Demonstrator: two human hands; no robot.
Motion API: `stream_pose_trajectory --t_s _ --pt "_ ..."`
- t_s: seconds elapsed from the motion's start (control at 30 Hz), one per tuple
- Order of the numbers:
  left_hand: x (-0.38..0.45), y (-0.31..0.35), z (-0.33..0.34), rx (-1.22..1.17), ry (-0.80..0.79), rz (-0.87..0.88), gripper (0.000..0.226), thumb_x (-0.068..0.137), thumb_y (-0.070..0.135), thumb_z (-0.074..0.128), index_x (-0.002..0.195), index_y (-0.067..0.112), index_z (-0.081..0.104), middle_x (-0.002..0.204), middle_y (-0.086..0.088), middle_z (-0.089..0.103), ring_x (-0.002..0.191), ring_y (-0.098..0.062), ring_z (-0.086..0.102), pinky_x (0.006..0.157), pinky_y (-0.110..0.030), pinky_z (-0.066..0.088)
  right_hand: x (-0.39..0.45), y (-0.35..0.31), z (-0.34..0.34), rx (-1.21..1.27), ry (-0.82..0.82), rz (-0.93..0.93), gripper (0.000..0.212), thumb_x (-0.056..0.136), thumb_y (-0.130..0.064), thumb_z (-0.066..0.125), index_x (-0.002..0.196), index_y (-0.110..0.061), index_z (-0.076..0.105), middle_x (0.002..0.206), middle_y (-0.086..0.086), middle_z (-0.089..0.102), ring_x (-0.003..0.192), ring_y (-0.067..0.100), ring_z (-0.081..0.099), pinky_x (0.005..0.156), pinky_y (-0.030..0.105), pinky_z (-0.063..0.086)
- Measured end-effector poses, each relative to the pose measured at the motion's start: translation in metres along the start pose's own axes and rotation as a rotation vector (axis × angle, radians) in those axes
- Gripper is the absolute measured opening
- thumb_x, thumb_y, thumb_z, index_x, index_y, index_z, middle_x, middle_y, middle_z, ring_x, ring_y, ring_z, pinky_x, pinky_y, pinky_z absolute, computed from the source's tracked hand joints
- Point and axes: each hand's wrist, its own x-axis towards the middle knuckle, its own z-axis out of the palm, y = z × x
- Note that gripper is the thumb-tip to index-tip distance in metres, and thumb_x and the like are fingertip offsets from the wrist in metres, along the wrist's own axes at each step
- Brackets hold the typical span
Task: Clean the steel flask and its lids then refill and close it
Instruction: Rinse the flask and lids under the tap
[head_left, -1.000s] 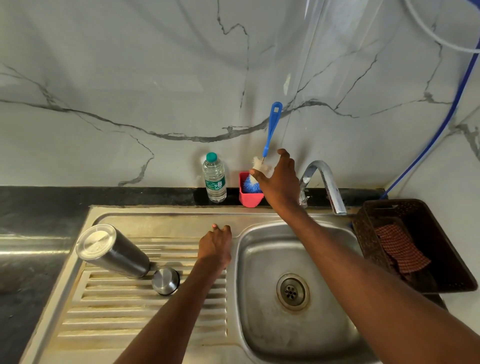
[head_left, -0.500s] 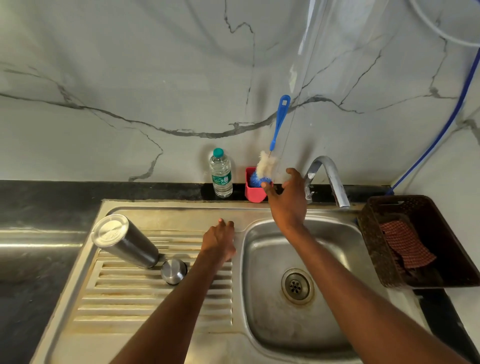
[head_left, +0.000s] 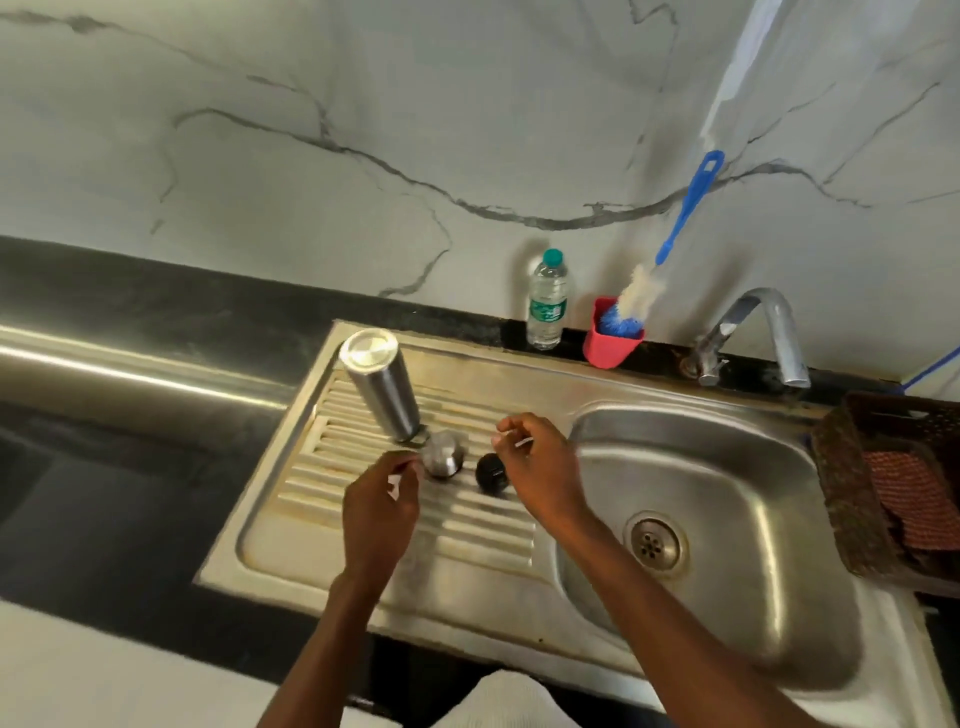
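Beside the upturned flask (head_left: 381, 387) on the drainboard, my right hand (head_left: 540, 467) has left the brush (head_left: 639, 291); both hands, left (head_left: 382, 499) too, hover empty over steel lid (head_left: 442, 453) and black lid (head_left: 491, 472), so lids come next.

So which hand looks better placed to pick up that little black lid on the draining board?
The right hand, probably. It hovers right beside the black lid, fingers curled, while the left hand sits beyond the steel cap, nearer the flask.
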Motion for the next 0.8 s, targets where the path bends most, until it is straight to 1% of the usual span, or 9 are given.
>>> stream_pose_trajectory --t_s 0.1,0.17,0.23,0.3,0.37,0.57,0.63,0.7,0.8 --pt "0.008 -0.032 -0.024 0.223 -0.073 -0.11 0.039 0.096 0.02 0.067 0.135 0.022 0.063 0.131 0.001 0.07 0.115 -0.023 0.067 0.097 -0.039 0.054 -0.002 -0.028 0.04 -0.021 -0.09 -0.073 0.045 0.086 -0.031 0.082 0.126 -0.023 0.063 0.121 -0.001 0.064 0.104 0.013 0.063 0.089 0.033 0.053" --pt "0.016 -0.042 -0.03 0.33 -0.157 -0.126 0.052 0.095 0.022 0.069 0.144 0.017 0.055 0.141 -0.005 0.063 0.122 -0.028 0.063 0.1 -0.042 0.052 0.003 -0.044 0.063 -0.058 -0.152 -0.083 0.078 0.079 -0.042 0.087 0.144 -0.024 0.048 0.143 0.001 0.054 0.125 0.017 0.056 0.103 0.037 0.05" --pt "0.022 -0.049 -0.034 0.414 -0.242 -0.122 0.045 0.091 0.022 0.07 0.135 0.015 0.059 0.131 -0.009 0.067 0.113 -0.032 0.066 0.093 -0.041 0.052 0.011 -0.059 0.085 -0.076 -0.198 -0.078 0.107 0.071 -0.05 0.091 0.156 -0.022 0.032 0.158 0.003 0.043 0.141 0.021 0.045 0.113 0.04 0.043" --pt "0.025 -0.057 -0.037 0.486 -0.3 -0.104 0.026 0.086 0.024 0.066 0.111 0.017 0.065 0.111 -0.007 0.069 0.1 -0.034 0.068 0.083 -0.04 0.051 0.02 -0.072 0.103 -0.07 -0.203 -0.083 0.122 0.063 -0.056 0.094 0.158 -0.024 0.026 0.16 0.002 0.041 0.143 0.025 0.044 0.114 0.044 0.043" --pt "0.026 -0.064 -0.038 0.53 -0.33 -0.095 0.017 0.083 0.027 0.063 0.098 0.019 0.066 0.102 -0.003 0.07 0.095 -0.031 0.068 0.082 -0.04 0.052 0.029 -0.082 0.117 0.002 -0.162 -0.086 0.118 0.058 -0.055 0.096 0.152 -0.031 0.03 0.151 -0.003 0.052 0.134 0.023 0.054 0.108 0.046 0.05" --pt "0.04 -0.069 -0.042 0.464 -0.374 -0.148 0.022 0.092 0.031 0.063 0.11 0.021 0.069 0.111 0.0 0.074 0.101 -0.028 0.069 0.092 -0.037 0.047 0.041 -0.095 0.123 -0.048 0.04 -0.131 0.072 0.067 -0.047 0.093 0.125 -0.026 0.056 0.121 -0.006 0.072 0.108 0.019 0.069 0.091 0.041 0.056" --pt "0.045 -0.073 -0.045 0.304 -0.348 -0.255 0.03 0.096 0.036 0.065 0.122 0.023 0.068 0.117 -0.001 0.076 0.105 -0.025 0.07 0.091 -0.035 0.05 0.04 -0.095 0.115 0.041 0.103 -0.108 0.07 0.069 -0.044 0.094 0.125 -0.023 0.058 0.12 -0.004 0.073 0.105 0.016 0.069 0.091 0.039 0.057" --pt "0.047 -0.071 -0.044 0.123 -0.245 -0.258 0.031 0.099 0.035 0.067 0.126 0.019 0.068 0.119 -0.001 0.075 0.106 -0.021 0.07 0.086 -0.03 0.05 0.039 -0.094 0.099 0.21 0.196 -0.052 0.071 0.07 -0.038 0.094 0.129 -0.021 0.059 0.121 -0.004 0.073 0.104 0.012 0.069 0.093 0.037 0.058" --pt "0.047 -0.047 -0.033 -0.125 -0.145 -0.271 0.018 0.1 0.036 0.067 0.109 0.02 0.072 0.103 0.005 0.076 0.099 -0.017 0.07 0.078 -0.024 0.049 0.034 -0.086 0.065 0.543 0.304 0.048 0.068 0.073 -0.028 0.094 0.131 -0.021 0.061 0.121 -0.007 0.073 0.107 0.009 0.07 0.092 0.038 0.061"
